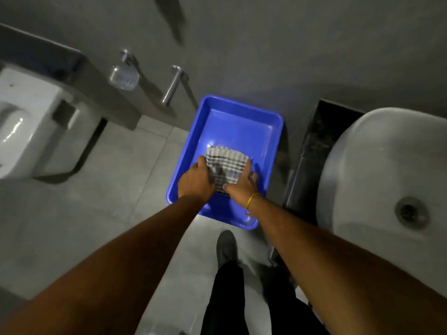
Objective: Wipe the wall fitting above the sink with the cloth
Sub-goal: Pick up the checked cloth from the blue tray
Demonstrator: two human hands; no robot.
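**Bathroom floor: checked cloth in blue tray, both hands on it**

Nearest: dark trouser legs [244, 301] and one dark shoe [226, 247] on the pale tiled floor [101, 201], toe pointing at the tray.

Forearms: both bare, reaching forward and down. A thin yellow band [251, 203] circles the right wrist.

Left hand [196, 181]: fingers curled down onto the left edge of the cloth; whether they grip it or only press on it cannot be told.

Right hand [242, 186]: fingers spread, lying on the cloth's right side, thumb across its near edge.

Cloth [226, 165]: grey-and-white check, folded, lying in the near half of the tray between the two hands. No label legible.

Tray [271, 131]: blue plastic, rectangular, shallow, standing on the floor against the grey wall. It holds the cloth only; its far half is bare. No writing visible.

Right of the tray: white basin [377, 165] with round metal drain [411, 211], set on a dark bench [312, 153].

Left: white toilet [26, 122].

Farthest, on the wall: metal soap dish [124, 77] and metal roll holder [173, 84], side by side.
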